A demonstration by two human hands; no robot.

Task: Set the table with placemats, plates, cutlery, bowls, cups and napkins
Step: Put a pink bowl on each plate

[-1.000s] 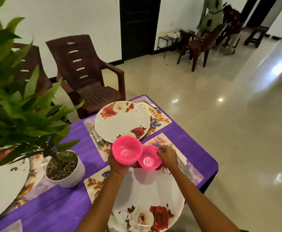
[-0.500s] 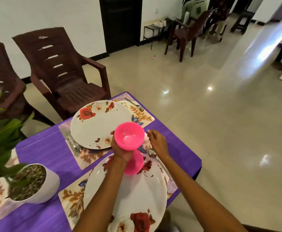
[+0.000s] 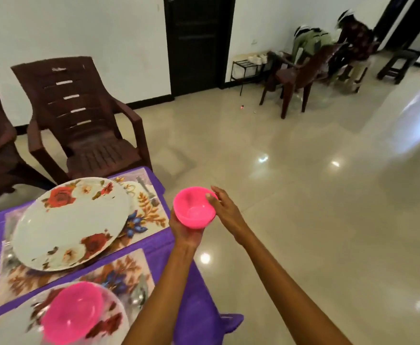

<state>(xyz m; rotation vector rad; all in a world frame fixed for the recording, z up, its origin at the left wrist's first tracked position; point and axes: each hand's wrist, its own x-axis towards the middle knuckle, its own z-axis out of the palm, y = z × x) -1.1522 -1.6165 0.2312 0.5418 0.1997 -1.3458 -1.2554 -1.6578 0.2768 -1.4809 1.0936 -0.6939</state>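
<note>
The left hand cups a pink bowl from underneath, fingers curled up around its base, and holds it in the air just past the table's corner, above the shiny floor. The right hand lies against the bowl's far rim with its fingers nearly straight, touching rather than gripping (the thumb rests on the rim edge).

A second pink bowl sits on the near floral plate at the bottom of the view, blurred. That plate lies on a floral placemat. Beyond it, a far floral plate rests on its own far placemat, with what looks like a fork along the mat's outer edge. Both settings lie on the table, which wears a purple cloth.

A brown plastic chair stands at the far side of the table.
</note>
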